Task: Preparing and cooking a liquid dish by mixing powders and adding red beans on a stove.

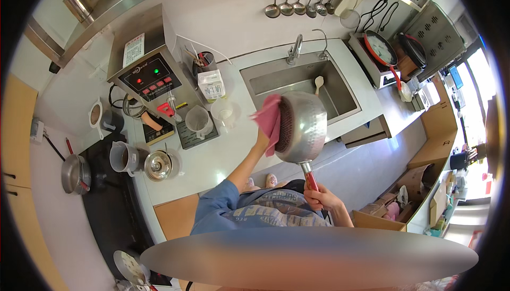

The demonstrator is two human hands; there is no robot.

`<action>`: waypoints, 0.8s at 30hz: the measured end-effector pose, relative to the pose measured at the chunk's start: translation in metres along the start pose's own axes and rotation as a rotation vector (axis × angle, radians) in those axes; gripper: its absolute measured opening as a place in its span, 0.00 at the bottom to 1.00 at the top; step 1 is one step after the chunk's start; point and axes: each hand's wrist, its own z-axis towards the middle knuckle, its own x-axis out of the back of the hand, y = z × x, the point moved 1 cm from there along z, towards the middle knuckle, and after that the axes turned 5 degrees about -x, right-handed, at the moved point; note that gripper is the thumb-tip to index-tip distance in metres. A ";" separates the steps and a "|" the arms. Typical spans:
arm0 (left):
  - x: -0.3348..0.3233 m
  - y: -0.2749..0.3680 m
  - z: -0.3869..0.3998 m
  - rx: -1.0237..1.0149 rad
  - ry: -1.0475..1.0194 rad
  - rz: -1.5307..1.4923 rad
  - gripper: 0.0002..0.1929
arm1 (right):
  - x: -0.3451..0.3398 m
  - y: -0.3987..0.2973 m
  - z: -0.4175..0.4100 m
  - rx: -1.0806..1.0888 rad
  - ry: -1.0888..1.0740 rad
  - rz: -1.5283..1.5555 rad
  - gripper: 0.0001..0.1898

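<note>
A hammered metal saucepan (306,123) with a red handle is tilted on its side in front of the sink, its base turned to the left. My right hand (324,198) is closed around the handle. A pink cloth (269,117) lies against the saucepan's base, with my left hand (263,141) behind it; the fingers are mostly hidden by the cloth. Beyond the pan, a pale spoon or spatula (318,84) rests in the steel sink (279,80).
Left of the sink stand a water dispenser (151,76), a milk carton (211,85) and clear plastic jugs (199,119). A glass lidded pot (158,165) is near the counter's front edge. Right of the sink, a red frying pan (380,48) sits on a cooker.
</note>
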 end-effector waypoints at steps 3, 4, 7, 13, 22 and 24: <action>-0.032 0.012 -0.047 -0.033 -0.122 0.161 0.25 | 0.018 0.015 0.019 0.167 0.154 -0.099 0.05; -0.044 0.022 -0.067 -0.064 -0.159 0.249 0.23 | 0.023 0.017 0.026 0.264 0.239 -0.202 0.06; -0.068 0.059 -0.073 -0.165 -0.265 0.522 0.20 | 0.036 0.007 0.034 0.293 0.405 -0.208 0.07; -0.055 0.158 -0.100 -0.260 0.013 0.871 0.16 | 0.053 0.014 0.037 0.330 0.613 -0.189 0.06; 0.047 0.116 -0.080 0.541 -0.519 1.683 0.31 | 0.068 0.029 -0.002 0.452 1.252 -0.437 0.08; 0.016 0.153 -0.009 0.255 -0.517 1.572 0.25 | 0.073 0.041 -0.009 0.424 1.321 -0.353 0.09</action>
